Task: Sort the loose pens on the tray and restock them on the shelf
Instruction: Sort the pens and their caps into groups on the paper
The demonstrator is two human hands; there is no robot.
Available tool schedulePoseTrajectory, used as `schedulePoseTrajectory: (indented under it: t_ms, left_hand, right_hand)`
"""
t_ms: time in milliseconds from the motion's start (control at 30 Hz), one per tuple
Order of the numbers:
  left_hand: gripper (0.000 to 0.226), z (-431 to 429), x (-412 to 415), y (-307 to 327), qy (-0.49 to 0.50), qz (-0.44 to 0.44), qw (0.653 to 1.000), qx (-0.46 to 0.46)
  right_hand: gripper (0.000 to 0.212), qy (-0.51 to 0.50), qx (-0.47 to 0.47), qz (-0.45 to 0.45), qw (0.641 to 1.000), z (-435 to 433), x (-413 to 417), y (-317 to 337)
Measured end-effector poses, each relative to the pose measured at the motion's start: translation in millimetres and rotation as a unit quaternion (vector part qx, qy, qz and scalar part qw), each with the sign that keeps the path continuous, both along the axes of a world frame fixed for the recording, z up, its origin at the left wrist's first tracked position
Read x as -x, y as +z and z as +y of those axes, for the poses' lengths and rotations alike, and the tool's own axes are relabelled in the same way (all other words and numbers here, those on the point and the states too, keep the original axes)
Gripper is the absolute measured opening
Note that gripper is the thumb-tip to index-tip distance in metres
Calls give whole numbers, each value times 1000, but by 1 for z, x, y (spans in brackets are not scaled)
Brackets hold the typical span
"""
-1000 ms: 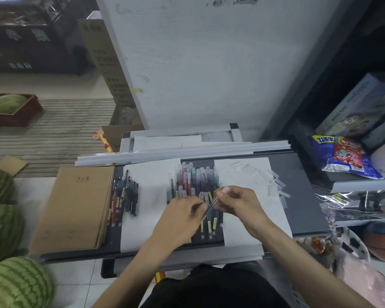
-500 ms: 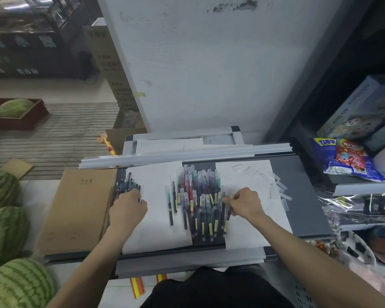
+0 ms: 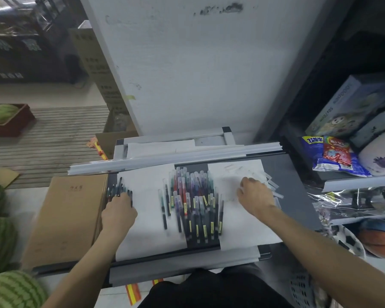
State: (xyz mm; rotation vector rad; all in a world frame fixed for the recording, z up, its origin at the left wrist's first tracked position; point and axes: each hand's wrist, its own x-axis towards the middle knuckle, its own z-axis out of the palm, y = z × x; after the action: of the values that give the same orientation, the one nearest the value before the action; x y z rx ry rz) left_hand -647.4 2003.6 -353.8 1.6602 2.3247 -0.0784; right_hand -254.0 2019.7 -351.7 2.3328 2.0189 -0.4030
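Touches small pile of dark pens [image 3: 118,188], centre left, with left hand [image 3: 118,211]. Lays right hand [image 3: 255,194] on clear plastic caps [image 3: 274,188]. Cannot tell either grip.

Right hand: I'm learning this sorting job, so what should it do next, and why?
Probably pick up one clear piece, as the right hand is over that scatter, while the left hand touches the side pens.

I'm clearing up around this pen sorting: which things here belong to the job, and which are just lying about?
Job: pen pile, sorted pens, tray, likely the clear plastic bits.

Lying about: notebooks, watermelons, snack bags, basketball.
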Motion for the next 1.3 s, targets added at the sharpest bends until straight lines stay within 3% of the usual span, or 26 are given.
schedulePoseTrajectory:
  t_ms: [200,300,467,600,733,833,1067,1167,1300]
  left_hand:
    - [7,1,1,-3,7,-9,1000,6]
    - [7,1,0,-2,12,-7,1000,6]
    - [12,-1,-2,2,9,7,1000,9]
    - [3,-3,0,3,12,0,1000,0]
    - [9,-5,1,14,12,2,1000,-6]
    - [15,-9,-7,29,5,-33,999,-36]
    - [10,-27,-45,73,-40,-202,974,-98]
    - [16,-36,-67,100,-61,-294,949,-99]
    - [21,-50,-89,137,-111,-382,912,-100]
  right_hand:
    - [16,-29,28,-85,996,9,-44,7]
    - [21,-50,46,-82,994,6,-57,5]
    - [10,-48,45,-73,995,0,-53,1]
    - [12,-50,43,-59,996,0,-45,-2]
    - [28,-58,22,-13,998,0,-35,2]
    - [30,-97,-9,117,988,0,-21,10]
    - [13,-128,-65,387,911,-15,25,52]
    - [6,-129,-50,532,835,-27,43,78]
    - [7,-148,-3,695,704,-44,61,116]
